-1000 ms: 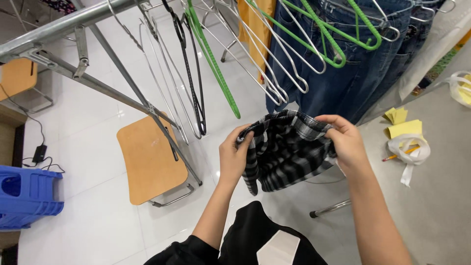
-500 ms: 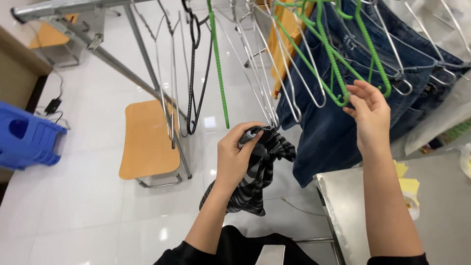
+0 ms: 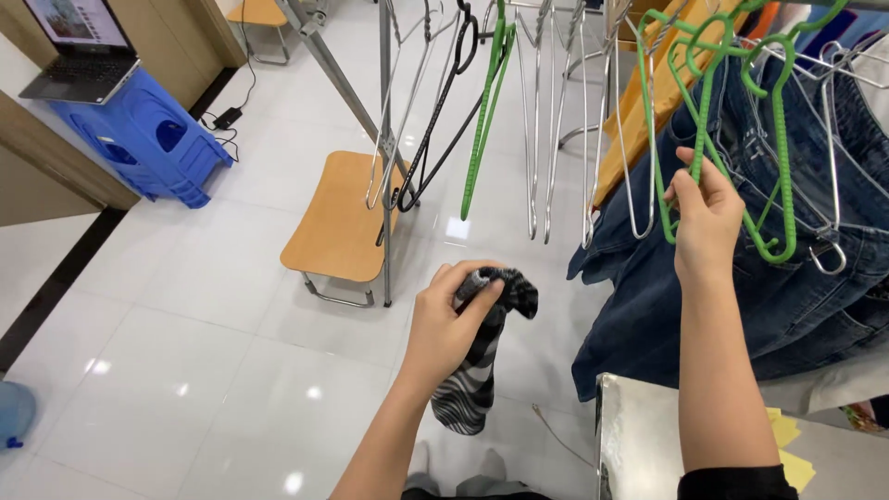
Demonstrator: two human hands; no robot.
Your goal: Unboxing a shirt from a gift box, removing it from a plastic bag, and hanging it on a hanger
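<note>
Now the striped black-and-white cloth (image 3: pixel 480 366) hangs bunched from the left hand (image 3: pixel 449 329), low in front of the body and above the white tiled floor (image 3: pixel 185 352). Its top is gathered into the fist and its tail dangles free below. The fingers (image 3: pixel 474 310) of that hand are curled tight around the gathered top, thumb pressed over it, so the grip is clenched on the cloth.

Up and to the right, the right hand (image 3: pixel 706 218) is raised to a green hanger (image 3: pixel 713 139) on the rack. Its fingers (image 3: pixel 690 185) are pinched around one sloping arm of the hanger, only slightly parted, with the thumb behind; it grips the hanger and nothing else.

As a judgement, the hanger would come off most cleanly if gripped close under its hook and lifted straight up, since neighbouring green and metal hangers (image 3: pixel 546 111) crowd it and could snag. Keeping the cloth bunched high in the fist would stop its tail from dragging.

Dark blue jeans (image 3: pixel 722 306) hang just behind the right hand. A wooden-seated chair (image 3: pixel 338 222) stands under the rack, a blue plastic stool (image 3: pixel 148 139) with a laptop (image 3: pixel 79 56) on it sits well apart at upper left, and the corner of a metal bench (image 3: pixel 639 444) shows at lower right.
</note>
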